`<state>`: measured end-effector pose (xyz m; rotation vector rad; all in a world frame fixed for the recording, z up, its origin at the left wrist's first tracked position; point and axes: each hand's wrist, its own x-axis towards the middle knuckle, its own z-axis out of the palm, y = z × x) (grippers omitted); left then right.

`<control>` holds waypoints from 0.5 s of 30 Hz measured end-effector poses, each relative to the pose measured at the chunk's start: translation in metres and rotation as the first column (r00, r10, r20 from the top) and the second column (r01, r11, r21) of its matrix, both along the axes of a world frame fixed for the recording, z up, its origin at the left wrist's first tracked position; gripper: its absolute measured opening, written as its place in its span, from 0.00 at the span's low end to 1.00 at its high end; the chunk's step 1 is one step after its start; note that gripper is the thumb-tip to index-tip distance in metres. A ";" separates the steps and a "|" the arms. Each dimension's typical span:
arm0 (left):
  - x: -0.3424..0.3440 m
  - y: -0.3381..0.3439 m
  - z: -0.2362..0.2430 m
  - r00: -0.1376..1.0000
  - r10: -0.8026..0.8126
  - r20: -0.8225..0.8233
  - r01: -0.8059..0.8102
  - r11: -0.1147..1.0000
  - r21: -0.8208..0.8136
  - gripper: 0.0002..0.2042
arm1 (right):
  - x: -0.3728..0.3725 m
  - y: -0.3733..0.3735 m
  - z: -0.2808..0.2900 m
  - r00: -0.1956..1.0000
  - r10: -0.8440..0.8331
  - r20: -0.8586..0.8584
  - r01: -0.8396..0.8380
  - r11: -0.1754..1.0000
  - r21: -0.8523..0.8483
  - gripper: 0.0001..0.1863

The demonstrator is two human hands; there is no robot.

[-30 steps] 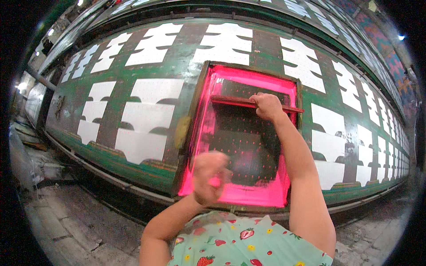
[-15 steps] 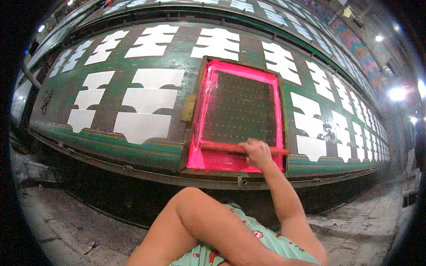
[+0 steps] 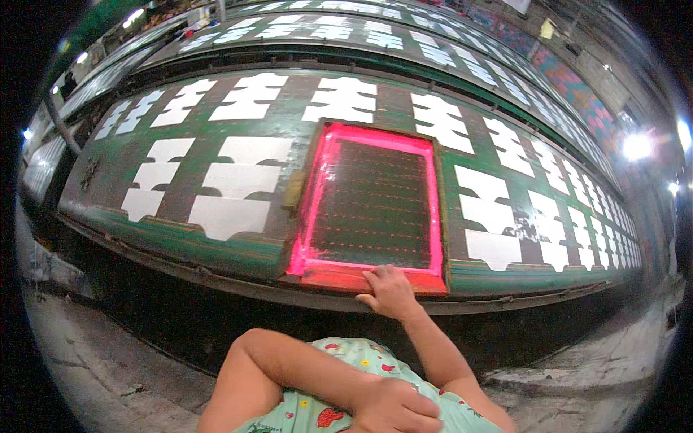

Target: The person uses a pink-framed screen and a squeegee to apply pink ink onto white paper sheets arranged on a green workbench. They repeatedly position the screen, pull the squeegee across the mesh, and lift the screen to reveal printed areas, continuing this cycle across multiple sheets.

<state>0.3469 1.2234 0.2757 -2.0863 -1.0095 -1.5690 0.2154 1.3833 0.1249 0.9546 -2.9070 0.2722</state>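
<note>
"Head view, biggest thing first?"

"Green-and-brown tabletop. On it, screen frame, pink border inside. White cut-out pieces in rows both sides."

"Smaller?"

"Red bar, lying along the frame's near end."

"And the fingers?"

"Right hand: fingers across the bar around its middle, touching, bar directly under them, thumb on the near side. Clamped or just resting, can't tell. Left hand: at the person's front, well apart from the bar, fingers curled, tips hidden."
</note>
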 end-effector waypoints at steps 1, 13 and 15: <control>-0.005 -0.002 -0.001 0.997 -0.030 0.065 0.036 0.994 -0.104 0.32 | 0.001 0.007 -0.001 1.000 0.017 0.010 -0.016 0.998 -0.053 0.34; -0.064 0.035 -0.060 0.545 0.820 0.176 -0.741 0.569 -0.357 0.29 | 0.020 0.196 -0.004 0.968 -0.247 0.035 0.211 0.737 -0.642 0.15; -0.080 0.037 -0.081 0.348 0.935 0.072 -0.881 0.353 -0.314 0.27 | 0.014 0.221 -0.015 0.928 -0.358 0.103 0.334 0.675 -0.658 0.16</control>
